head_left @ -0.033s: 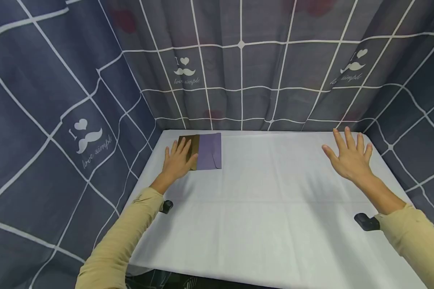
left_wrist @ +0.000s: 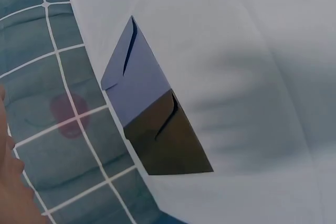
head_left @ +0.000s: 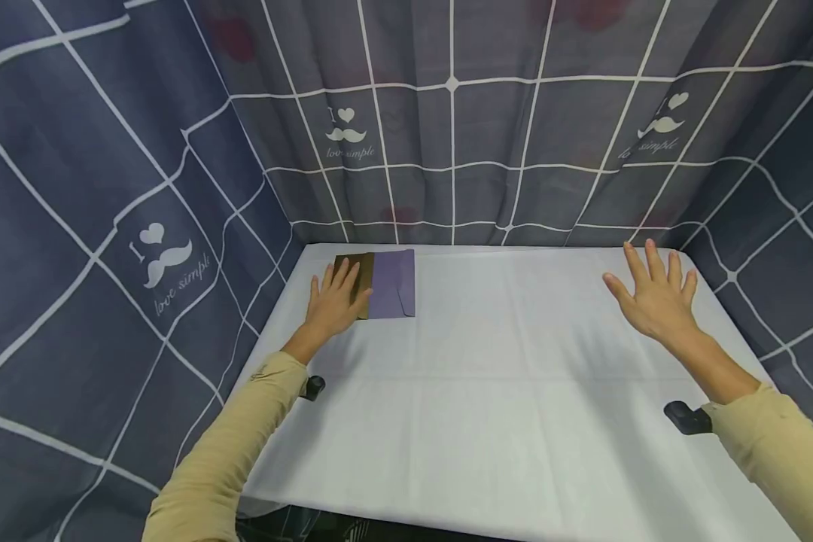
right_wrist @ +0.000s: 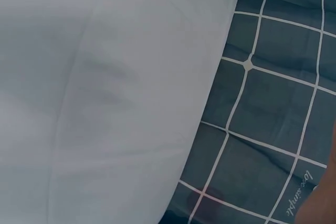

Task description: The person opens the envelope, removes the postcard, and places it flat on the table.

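Note:
A purple envelope lies flat at the back left of the white table, its flap edge showing as a dark slit. Side by side with it on the left is a brown envelope, which the left wrist view shows whole. In the head view my left hand covers part of the brown one, fingers spread and straight. It appears held above the envelope, gripping nothing. Over the table's right back part my right hand hovers with spread fingers, holding nothing. Only an edge of each hand enters its wrist view.
A white cloth covers the table, with shadows of both arms on it. Dark grid-patterned curtains hang close along the back, left and right sides. A small black device sits at the right wrist, another at the left.

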A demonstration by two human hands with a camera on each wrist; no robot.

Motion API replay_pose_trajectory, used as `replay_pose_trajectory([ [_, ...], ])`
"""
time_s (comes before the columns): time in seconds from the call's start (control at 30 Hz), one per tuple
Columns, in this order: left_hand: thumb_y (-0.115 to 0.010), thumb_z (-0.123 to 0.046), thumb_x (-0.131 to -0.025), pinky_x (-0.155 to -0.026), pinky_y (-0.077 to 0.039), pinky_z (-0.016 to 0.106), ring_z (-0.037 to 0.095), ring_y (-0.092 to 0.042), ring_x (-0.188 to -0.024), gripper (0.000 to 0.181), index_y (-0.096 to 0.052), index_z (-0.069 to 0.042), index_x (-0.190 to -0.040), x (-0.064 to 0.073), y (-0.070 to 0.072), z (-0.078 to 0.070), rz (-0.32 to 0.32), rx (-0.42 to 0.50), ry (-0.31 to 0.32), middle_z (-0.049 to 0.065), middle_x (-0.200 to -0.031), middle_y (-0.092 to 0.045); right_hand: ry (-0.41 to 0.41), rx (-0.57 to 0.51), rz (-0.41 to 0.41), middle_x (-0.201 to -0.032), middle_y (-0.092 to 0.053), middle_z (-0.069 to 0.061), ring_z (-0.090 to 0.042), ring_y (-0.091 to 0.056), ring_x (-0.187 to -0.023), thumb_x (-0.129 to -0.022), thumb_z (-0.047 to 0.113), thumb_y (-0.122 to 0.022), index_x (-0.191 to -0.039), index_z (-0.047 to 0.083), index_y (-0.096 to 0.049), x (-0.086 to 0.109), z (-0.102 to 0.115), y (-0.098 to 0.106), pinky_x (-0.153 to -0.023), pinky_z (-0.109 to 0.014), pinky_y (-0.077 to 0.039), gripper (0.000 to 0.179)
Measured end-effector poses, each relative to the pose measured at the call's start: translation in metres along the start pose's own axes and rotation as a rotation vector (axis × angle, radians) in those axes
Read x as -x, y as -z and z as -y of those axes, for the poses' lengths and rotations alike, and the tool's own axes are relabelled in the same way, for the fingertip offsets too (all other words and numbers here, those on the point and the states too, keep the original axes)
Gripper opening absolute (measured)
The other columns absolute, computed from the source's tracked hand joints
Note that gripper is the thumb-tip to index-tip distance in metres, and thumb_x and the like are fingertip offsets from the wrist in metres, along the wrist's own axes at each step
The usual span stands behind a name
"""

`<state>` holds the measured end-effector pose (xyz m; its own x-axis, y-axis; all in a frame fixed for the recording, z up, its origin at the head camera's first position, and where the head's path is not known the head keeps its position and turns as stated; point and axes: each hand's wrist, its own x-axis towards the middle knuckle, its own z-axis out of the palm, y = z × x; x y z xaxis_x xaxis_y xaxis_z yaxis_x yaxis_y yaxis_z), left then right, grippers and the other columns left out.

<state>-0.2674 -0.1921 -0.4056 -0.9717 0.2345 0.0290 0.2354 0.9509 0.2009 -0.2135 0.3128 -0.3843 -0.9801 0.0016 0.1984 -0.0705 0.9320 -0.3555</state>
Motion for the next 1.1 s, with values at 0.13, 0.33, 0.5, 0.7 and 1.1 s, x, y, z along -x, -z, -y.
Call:
replay_pose_trajectory([
  [0.13,-0.029,-0.052,-0.101,-0.109,0.007,0.057,0.033,0.006,-0.143,0.07,-0.012,-0.01,-0.154,-0.01,-0.018,0.001,0.007,0.005,-0.022,0.012,-0.159,-0.005,0.032,-0.01,-0.042,-0.154,0.003,-0.028,-0.049,0.017,-0.136,-0.098,0.058,-0.027,-0.153,0.007,-0.009,0.002,-0.004,-0.009,-0.098,-0.069,0.016,0.077],
  [0.33,-0.037,-0.045,-0.101,-0.108,-0.001,0.06,0.04,-0.008,-0.141,0.066,-0.024,-0.004,-0.151,-0.026,-0.084,0.012,0.013,0.049,-0.042,0.017,-0.156,-0.016,0.049,-0.004,-0.078,-0.152,-0.01,-0.031,-0.055,0.006,-0.135,-0.1,0.054,-0.029,-0.152,0.006,-0.016,0.009,-0.009,-0.055,-0.1,-0.069,0.01,0.072],
  [0.5,-0.043,-0.041,-0.1,-0.106,-0.009,0.064,0.043,-0.021,-0.138,0.061,-0.035,-0.002,-0.146,-0.02,-0.15,0.021,0.076,0.051,0.001,0.02,-0.151,-0.028,0.06,-0.049,-0.048,-0.15,-0.017,-0.03,-0.057,-0.005,-0.133,-0.101,0.049,-0.034,-0.148,0.005,-0.027,0.025,0.007,-0.124,-0.1,-0.07,0.003,0.065],
  [0.7,-0.044,-0.043,-0.098,-0.105,-0.014,0.065,0.043,-0.029,-0.134,0.061,-0.042,0.001,-0.141,-0.005,-0.184,0.011,0.057,0.064,0.043,0.021,-0.146,-0.037,0.095,-0.159,0.019,-0.148,-0.024,-0.03,-0.057,-0.013,-0.132,-0.1,0.045,-0.04,-0.145,0.002,-0.035,0.028,0.059,-0.211,-0.1,-0.071,-0.005,0.062],
  [1.1,-0.032,-0.036,-0.103,-0.1,-0.034,0.055,0.031,-0.036,-0.133,0.051,-0.044,-0.004,-0.141,0.031,-0.188,-0.117,0.014,-0.018,-0.243,0.01,-0.146,-0.041,0.322,-0.196,-0.018,-0.14,-0.039,-0.031,-0.057,-0.032,-0.125,-0.099,0.025,-0.052,-0.138,0.0,-0.046,0.023,0.103,-0.262,-0.097,-0.071,-0.022,0.047],
])
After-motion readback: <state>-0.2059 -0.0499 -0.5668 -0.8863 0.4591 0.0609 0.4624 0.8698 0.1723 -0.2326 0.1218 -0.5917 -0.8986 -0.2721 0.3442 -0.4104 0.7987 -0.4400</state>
